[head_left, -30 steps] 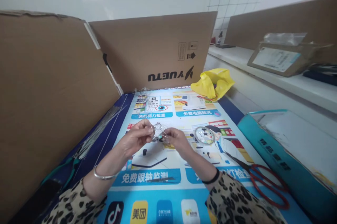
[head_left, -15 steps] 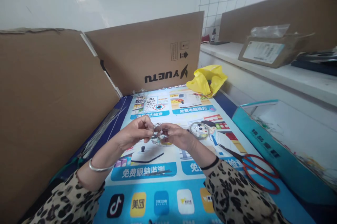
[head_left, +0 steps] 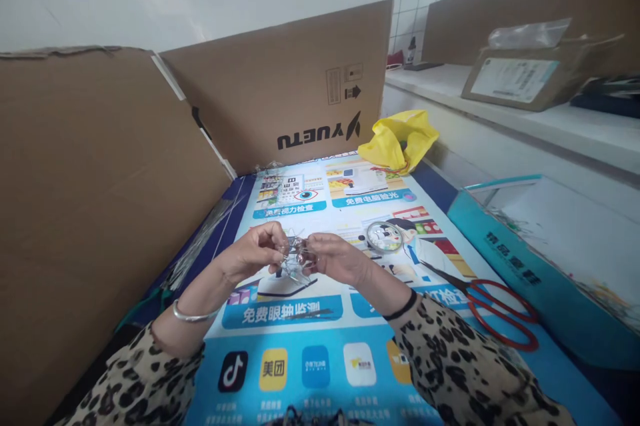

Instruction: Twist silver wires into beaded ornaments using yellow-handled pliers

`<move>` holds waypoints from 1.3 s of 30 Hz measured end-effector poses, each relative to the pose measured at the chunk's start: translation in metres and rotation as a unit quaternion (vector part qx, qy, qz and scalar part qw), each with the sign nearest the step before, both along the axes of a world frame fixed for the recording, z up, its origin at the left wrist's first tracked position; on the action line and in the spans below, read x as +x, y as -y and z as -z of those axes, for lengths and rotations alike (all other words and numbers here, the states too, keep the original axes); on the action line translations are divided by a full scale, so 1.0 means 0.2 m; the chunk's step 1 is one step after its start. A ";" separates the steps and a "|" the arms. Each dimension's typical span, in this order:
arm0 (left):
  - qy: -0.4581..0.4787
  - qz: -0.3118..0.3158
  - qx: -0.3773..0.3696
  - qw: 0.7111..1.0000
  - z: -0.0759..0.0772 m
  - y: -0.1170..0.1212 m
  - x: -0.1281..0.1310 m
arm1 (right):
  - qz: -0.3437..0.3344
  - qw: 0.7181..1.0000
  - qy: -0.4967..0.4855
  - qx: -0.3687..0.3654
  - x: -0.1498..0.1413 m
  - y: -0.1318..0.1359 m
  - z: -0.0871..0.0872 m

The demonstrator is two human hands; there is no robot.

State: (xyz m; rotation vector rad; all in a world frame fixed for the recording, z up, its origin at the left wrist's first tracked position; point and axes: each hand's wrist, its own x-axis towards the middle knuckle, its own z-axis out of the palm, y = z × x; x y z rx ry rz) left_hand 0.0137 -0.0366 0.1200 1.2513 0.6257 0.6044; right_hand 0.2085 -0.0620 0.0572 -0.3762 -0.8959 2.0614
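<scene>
Between my hands, above the printed mat, is a small piece of beaded wire work point(head_left: 299, 261), with clear beads and thin silvery strands sticking out. My left hand point(head_left: 260, 249) pinches its left side between thumb and fingertips. With fingers curled around it, my right hand point(head_left: 343, 256) holds the right side; some fingertips are hidden behind the piece. Just beyond my right hand stands a round clear dish point(head_left: 385, 237) of small beads. Red-handled scissors point(head_left: 493, 306) lie to the right of my right forearm, blades pointing away to the left.
Tall cardboard panels point(head_left: 280, 93) stand at the back and left. A yellow bag point(head_left: 400, 139) sits at the far right corner of the mat point(head_left: 300, 339). A teal box point(head_left: 530, 266) with wire scraps is at right. Bundled thin wires point(head_left: 203, 233) lie on the left.
The beaded wire piece has been turned, so its strands now spread upward and downward between my fingers. Both hands keep hold of it. The view has shifted slightly.
</scene>
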 end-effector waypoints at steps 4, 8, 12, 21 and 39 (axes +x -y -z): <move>-0.010 -0.017 -0.030 0.999 0.01 -0.01 -0.01 | 0.012 1.000 -0.007 -0.004 0.00 -0.03 0.02; 0.004 -0.061 -0.066 0.996 -0.04 -0.01 0.01 | 0.018 1.000 -0.020 -0.013 0.01 -0.04 0.01; 0.023 -0.121 -0.068 0.990 -0.11 0.01 0.04 | 0.029 0.999 -0.042 0.000 0.02 -0.02 -0.01; 0.018 -0.186 -0.071 0.980 -0.15 0.07 0.07 | 0.095 0.984 0.076 0.127 0.00 -0.01 -0.02; 0.065 -0.290 -0.083 0.951 -0.16 0.16 0.14 | 0.380 0.840 0.240 0.303 -0.09 0.01 -0.01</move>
